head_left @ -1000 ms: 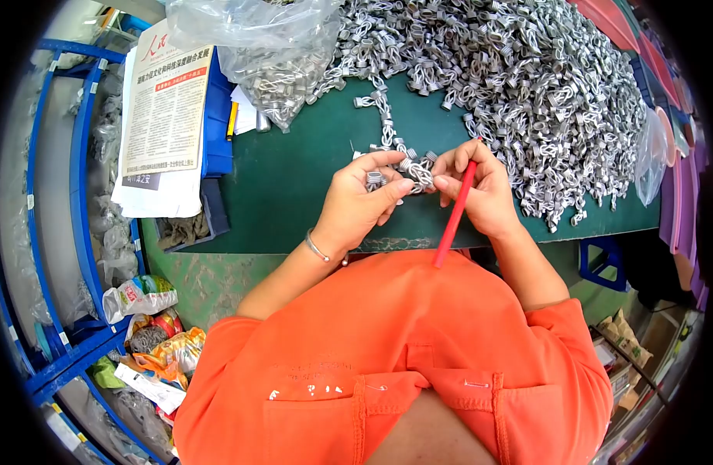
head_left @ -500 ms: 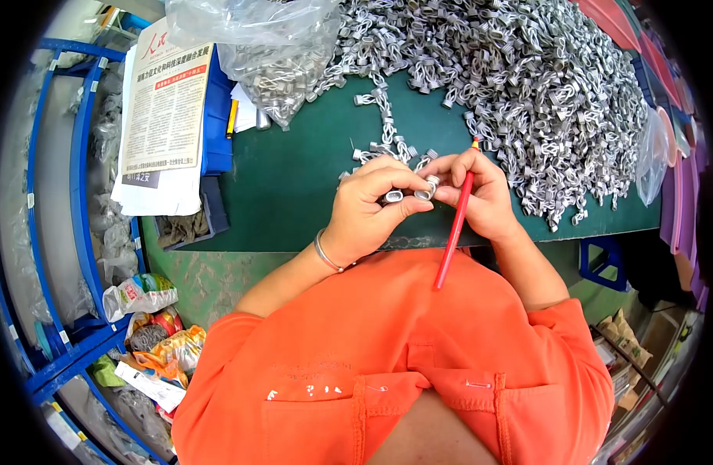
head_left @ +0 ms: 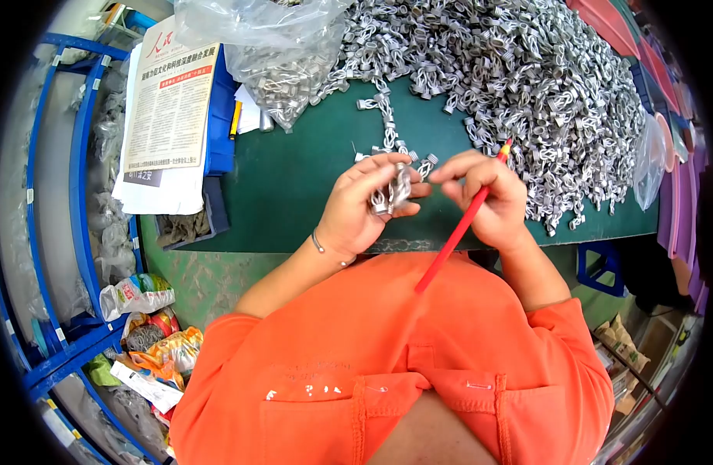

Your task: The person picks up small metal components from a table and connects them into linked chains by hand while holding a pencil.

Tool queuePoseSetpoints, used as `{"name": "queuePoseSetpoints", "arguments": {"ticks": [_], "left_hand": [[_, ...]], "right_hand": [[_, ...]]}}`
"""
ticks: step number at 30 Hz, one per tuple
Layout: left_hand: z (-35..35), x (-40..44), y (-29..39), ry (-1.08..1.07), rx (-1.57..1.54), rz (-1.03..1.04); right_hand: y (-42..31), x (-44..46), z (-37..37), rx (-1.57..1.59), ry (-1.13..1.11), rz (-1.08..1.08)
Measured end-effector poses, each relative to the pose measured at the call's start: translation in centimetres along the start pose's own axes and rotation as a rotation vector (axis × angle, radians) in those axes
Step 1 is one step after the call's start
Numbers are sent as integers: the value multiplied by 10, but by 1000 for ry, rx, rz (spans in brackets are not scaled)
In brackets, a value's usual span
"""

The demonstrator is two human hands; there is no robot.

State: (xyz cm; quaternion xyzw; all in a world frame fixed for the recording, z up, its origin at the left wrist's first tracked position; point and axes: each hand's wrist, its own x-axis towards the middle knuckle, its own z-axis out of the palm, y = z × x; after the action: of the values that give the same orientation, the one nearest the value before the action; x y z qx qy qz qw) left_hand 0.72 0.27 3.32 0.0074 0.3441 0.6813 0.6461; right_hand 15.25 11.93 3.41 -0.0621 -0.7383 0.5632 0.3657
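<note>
My left hand [head_left: 355, 203], palm turned up, is closed around several small silver metal loop-shaped pieces [head_left: 383, 203]; one blurred piece lies across its fingers. A long red pencil-like stick [head_left: 458, 234] with a yellow band near its upper end is tucked in my right hand [head_left: 492, 198], slanting down toward my shirt. The thumb and forefinger of that hand are just right of the left fingertips, and I see nothing else between them. Beyond both hands, a short line of the same metal pieces [head_left: 388, 128] lies on the green table [head_left: 294, 186].
A large heap of metal pieces [head_left: 542, 101] covers the table's back and right. A clear plastic bag of them [head_left: 286, 81] stands at the back left, beside a newspaper [head_left: 169, 108] on papers. Blue shelving [head_left: 81, 167] is at left, a blue stool [head_left: 600, 267] at right.
My left hand has turned palm up, showing the pieces in it. My right hand has drawn away to the right, its fingers now apart from the pieces, carrying the red stick along.
</note>
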Motion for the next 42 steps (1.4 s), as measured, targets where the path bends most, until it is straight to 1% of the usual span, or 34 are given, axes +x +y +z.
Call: {"name": "queuePoseSetpoints", "arguments": {"ticks": [1,3,4,5,6,7,8,9,10,11,13,14,15,16,17,18,19,20,21,24,27,32,33,35,38,42], "left_hand": [[-4,2,0,-2,2,4],[-18,6,-1,-29,-91,90],[-22,8,1,-24,-71,81],[-22,8,1,-22,-73,86],[-22,8,1,44,-50,85],[-21,8,1,112,-26,84],[-14,7,0,192,2,76],[-9,7,0,198,1,84],[-5,7,0,198,-8,43],[-1,6,-1,194,-16,-2],[2,6,-3,162,-24,-14],[-1,6,-4,101,6,-44],[-2,6,-4,40,35,-73],[4,4,-4,97,61,-89],[2,4,-6,96,60,-87],[-1,5,-10,80,86,-96],[-2,6,-11,63,111,-106],[-3,3,-9,-4,106,-145],[-1,2,-8,-10,104,-145],[4,2,-9,121,192,-99],[8,1,-8,120,225,-103],[9,0,-9,131,232,-154],[8,0,-9,121,239,-164],[9,0,-8,115,217,-181],[11,0,-8,115,207,-197],[11,0,-9,121,246,-177]], "right_hand": [[6,1,-3,-84,59,46],[19,4,-11,-211,128,202],[20,4,-10,-210,124,200],[20,4,-10,-193,96,270],[21,5,-8,-173,67,340],[19,4,-4,-167,39,328],[15,4,0,-173,-8,216],[11,7,4,-177,-55,104],[11,11,8,-208,-113,-45],[8,15,14,-219,-144,-115],[9,15,19,-336,-201,-142],[10,16,22,-309,-161,-160],[11,15,22,-310,-162,-160],[12,13,22,-296,-134,-160],[13,13,21,-282,-107,-160],[14,11,22,-284,-107,-162],[14,10,22,-222,-64,-139],[14,9,22,-162,-20,-116],[14,9,21,-168,-21,-116],[17,8,18,-190,-34,-157],[19,5,16,-195,-42,-152],[23,-6,16,-62,27,-11],[23,-8,16,-65,24,-9],[23,-10,17,10,35,72],[24,-12,19,87,56,124],[21,-13,17,109,52,156]]}}
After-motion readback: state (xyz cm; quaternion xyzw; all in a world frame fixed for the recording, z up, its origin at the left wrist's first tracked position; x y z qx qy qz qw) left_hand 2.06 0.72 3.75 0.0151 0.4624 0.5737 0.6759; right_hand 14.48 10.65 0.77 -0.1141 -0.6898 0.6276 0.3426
